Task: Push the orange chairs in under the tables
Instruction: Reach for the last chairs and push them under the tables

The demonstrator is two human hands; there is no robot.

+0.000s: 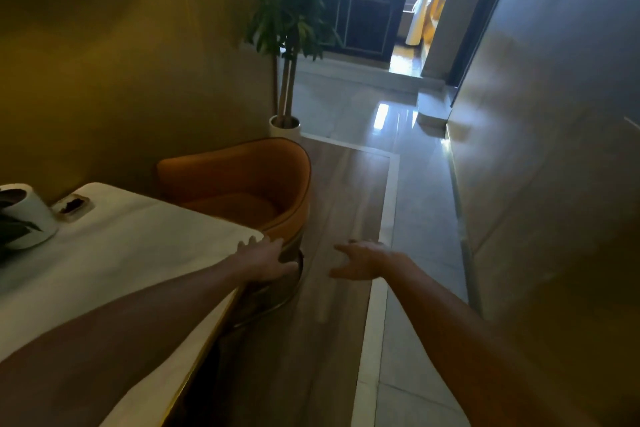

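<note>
An orange tub chair with a curved back stands at the far end of a white table, its seat partly under the table's edge. My left hand rests on the chair's near arm and outer side, fingers spread over it. Beside it, my right hand hovers over the wooden floor to the right of the chair, fingers apart, holding nothing. The chair's metal base ring shows below my left hand.
A white pot with a plant and a small tray sit on the table's left. A tall potted plant stands behind the chair by the wall. The aisle runs ahead to a dark cabinet; a wall lines the right.
</note>
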